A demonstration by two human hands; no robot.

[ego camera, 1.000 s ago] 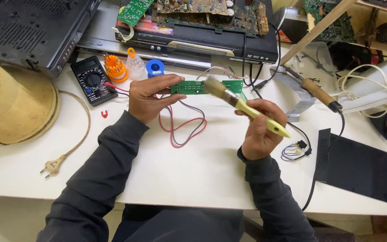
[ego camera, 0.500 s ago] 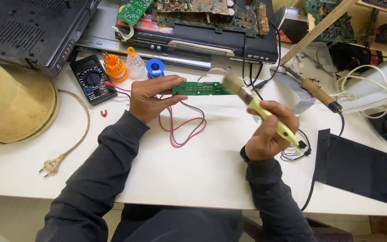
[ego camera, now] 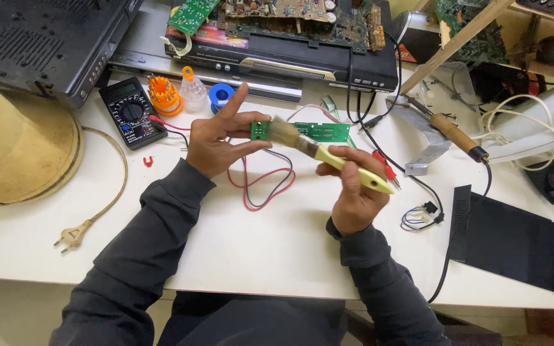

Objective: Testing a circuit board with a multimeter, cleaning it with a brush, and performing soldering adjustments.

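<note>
1. My left hand (ego camera: 216,144) pinches the green circuit board (ego camera: 318,132) above the surface (ego camera: 277,243).
2. My right hand (ego camera: 354,192) clamps the brush (ego camera: 328,154), bristles on the board's left end.
3. Brushing looks midway; the right end is untouched.

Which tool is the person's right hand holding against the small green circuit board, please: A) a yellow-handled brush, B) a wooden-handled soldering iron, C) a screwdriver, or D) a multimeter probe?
A: the right hand grips a yellow-handled brush, its bristles lying on the green circuit board that the left hand holds.
</note>
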